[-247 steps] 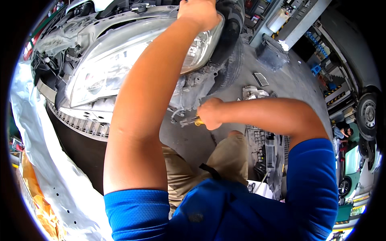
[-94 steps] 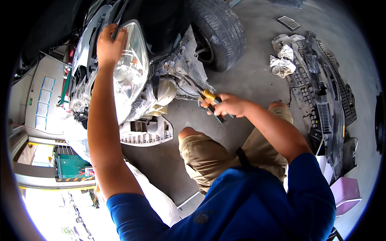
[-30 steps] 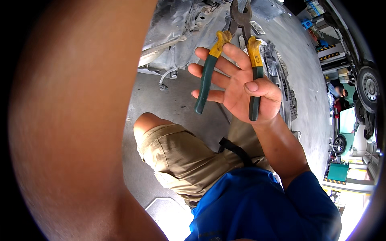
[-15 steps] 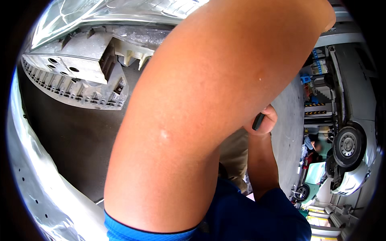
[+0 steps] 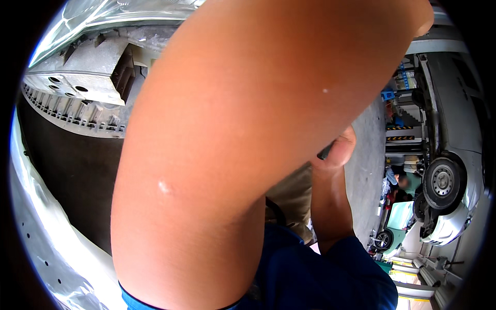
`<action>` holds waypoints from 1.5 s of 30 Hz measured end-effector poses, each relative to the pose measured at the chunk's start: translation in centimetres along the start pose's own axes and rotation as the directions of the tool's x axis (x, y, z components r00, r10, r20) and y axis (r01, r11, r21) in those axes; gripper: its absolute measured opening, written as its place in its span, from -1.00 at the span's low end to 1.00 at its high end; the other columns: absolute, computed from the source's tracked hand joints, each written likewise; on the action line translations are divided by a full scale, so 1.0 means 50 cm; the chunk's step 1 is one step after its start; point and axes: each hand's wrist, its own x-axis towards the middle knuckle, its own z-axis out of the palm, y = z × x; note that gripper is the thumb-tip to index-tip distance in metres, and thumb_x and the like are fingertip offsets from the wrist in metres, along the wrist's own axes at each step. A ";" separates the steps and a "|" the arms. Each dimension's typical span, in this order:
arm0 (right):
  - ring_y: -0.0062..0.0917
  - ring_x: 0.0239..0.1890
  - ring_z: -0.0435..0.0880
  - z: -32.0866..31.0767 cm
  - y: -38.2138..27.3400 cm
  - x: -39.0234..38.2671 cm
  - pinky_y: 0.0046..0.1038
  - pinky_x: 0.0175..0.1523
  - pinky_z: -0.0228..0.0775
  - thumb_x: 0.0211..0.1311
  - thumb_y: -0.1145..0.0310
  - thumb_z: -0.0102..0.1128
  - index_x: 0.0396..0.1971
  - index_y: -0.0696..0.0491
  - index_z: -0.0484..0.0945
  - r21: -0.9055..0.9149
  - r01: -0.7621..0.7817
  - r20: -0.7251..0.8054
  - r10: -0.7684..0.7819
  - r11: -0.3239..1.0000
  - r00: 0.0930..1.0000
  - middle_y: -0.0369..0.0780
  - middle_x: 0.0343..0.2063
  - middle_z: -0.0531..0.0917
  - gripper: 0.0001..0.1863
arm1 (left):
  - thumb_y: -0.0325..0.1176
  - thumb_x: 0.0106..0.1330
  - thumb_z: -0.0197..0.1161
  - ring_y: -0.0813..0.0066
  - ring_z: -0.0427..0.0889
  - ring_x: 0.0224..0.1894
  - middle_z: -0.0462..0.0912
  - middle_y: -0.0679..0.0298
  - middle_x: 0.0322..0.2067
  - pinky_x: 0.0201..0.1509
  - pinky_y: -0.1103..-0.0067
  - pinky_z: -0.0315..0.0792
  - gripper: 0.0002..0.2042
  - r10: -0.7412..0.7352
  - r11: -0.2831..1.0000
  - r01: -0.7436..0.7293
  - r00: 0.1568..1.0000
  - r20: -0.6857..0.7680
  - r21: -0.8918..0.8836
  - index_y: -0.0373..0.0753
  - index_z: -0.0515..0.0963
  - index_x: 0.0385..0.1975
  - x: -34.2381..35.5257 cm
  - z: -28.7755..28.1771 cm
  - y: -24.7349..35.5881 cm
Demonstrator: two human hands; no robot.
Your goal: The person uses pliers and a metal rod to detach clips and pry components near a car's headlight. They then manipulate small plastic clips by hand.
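Note:
My left forearm (image 5: 227,134) is raised very close in front of the view and covers its middle. At the upper right, only an edge of my left hand (image 5: 424,19) shows past the forearm; its fingers are hidden. Beyond and below the forearm, my right hand (image 5: 345,147) is closed round a black bar-like handle (image 5: 325,151). Just a short dark end of that handle can be seen; the rest, and whatever it belongs to, is behind the left forearm.
Left of me lies bare vehicle bodywork: a silver panel (image 5: 57,237) and a grey metal structure (image 5: 77,77) with round holes and a ribbed edge. On the right are a raised silver vehicle (image 5: 454,113) with its wheel (image 5: 443,183), a pale green car (image 5: 400,217) and another person (image 5: 397,181).
My left forearm has shifted left in the view, covering more of the grey structure. My right hand has risen slightly, and less of the black handle shows.

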 end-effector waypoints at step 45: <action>-0.16 0.24 0.35 -0.165 -0.325 -0.018 0.00 0.21 0.22 0.00 0.57 0.11 0.00 0.19 0.52 -0.820 -0.100 -0.083 -0.056 -0.564 0.995 -0.01 0.21 0.35 -0.55 | -0.24 0.14 0.34 0.03 0.39 0.28 0.44 -0.01 0.21 0.35 0.36 0.26 -0.53 0.012 0.841 -0.208 0.930 0.368 0.499 -0.24 0.53 0.07 0.437 0.117 -0.153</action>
